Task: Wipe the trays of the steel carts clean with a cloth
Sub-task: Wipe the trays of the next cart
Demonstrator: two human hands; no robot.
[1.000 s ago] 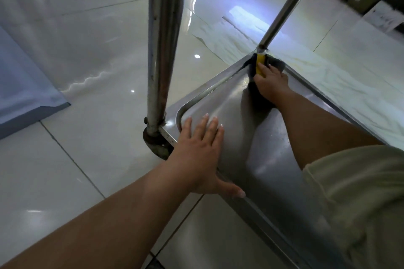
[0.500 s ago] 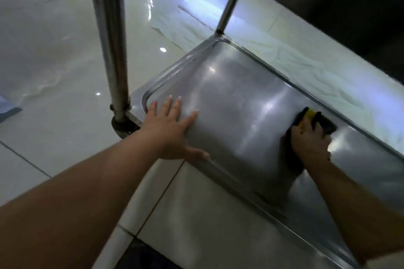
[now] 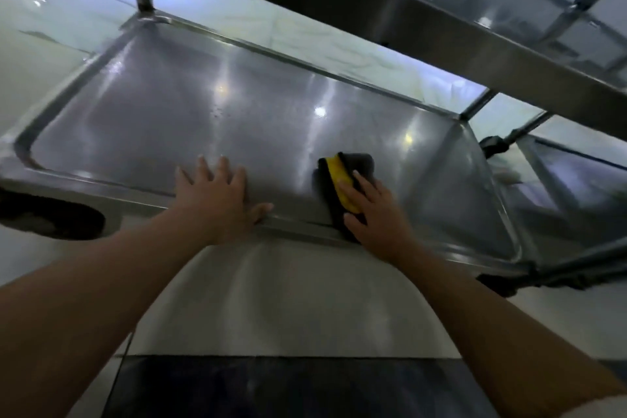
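Pressing a cloth (image 3: 342, 187) into the tray (image 3: 203, 119), right hand (image 3: 373, 210) seemingly flat; left hand (image 3: 217, 193) splayed, empty.

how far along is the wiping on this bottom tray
Done: cannot be judged; the bottom tray shows sheen and some droplets mid-surface. In hand: the right hand presses the yellow-and-dark cloth at the near rim, while the left hand rests flat on the tray. Left: probably the right end beyond the cloth, and the upper shelf overhead.
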